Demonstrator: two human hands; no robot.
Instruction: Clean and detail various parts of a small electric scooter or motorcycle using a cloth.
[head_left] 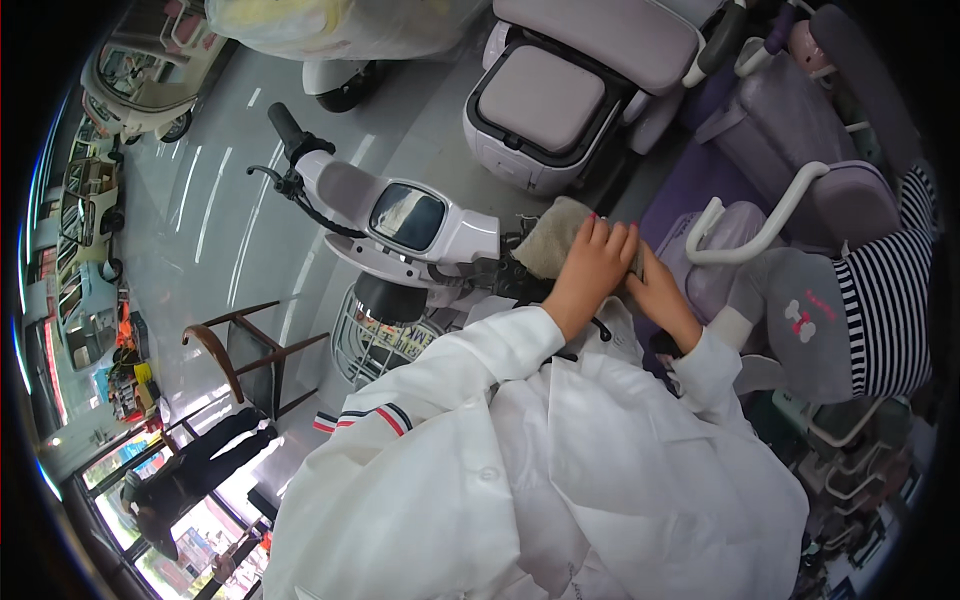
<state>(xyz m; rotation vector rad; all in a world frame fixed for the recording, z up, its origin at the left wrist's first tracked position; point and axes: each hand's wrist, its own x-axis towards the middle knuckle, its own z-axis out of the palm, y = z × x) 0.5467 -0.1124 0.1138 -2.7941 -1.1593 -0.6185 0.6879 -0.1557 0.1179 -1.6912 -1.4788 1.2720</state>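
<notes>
A beige-grey cloth [552, 238] is bunched at the right side of a white and pale lilac electric scooter's handlebar [470, 232]. On top of the cloth lies my left hand [595, 262], its fingers curled over it and its painted nails showing. At the cloth's right end my right hand [660, 292] is closed around its edge, with most of its fingers hidden. The handlebar's right grip cannot be seen beneath the cloth and hands. A dark display [408, 216] sits mid-handlebar, and the black left grip [285, 125] with its brake lever sticks out to the left.
A wire basket [385, 345] is beside the handlebar. Ahead stands another scooter with a lilac seat [545, 98]. Close on my right are a purple scooter [770, 120] with a white armrest [770, 235] and a person in grey leggings [800, 325]. A wooden chair [255, 365] is left.
</notes>
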